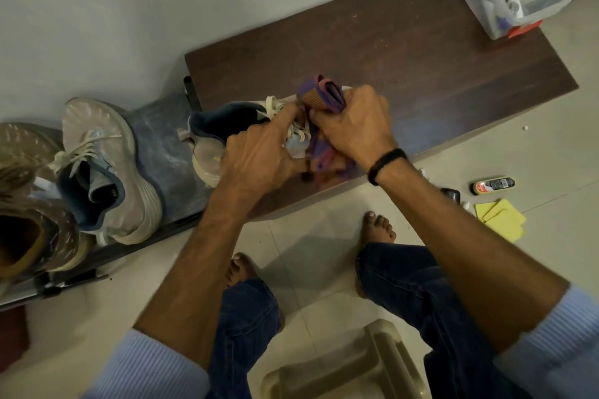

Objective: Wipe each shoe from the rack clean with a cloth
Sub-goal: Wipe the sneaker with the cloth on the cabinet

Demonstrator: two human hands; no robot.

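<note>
Sneaker [210,126] at desk [421,58] left end, heel past desk's left edge. Left hand [259,155] clamps its laced midsection; right hand [353,126] clenches bunched purple cloth [321,94] against toe. Risk: cloth snagging loose laces [274,105], or hard stroke sliding sneaker off desk edge.

shoe [220,126] at left end of board [405,58], cloth [321,94] on it, second shoe [107,172] on rack [168,146], container [486,0] far right
</note>
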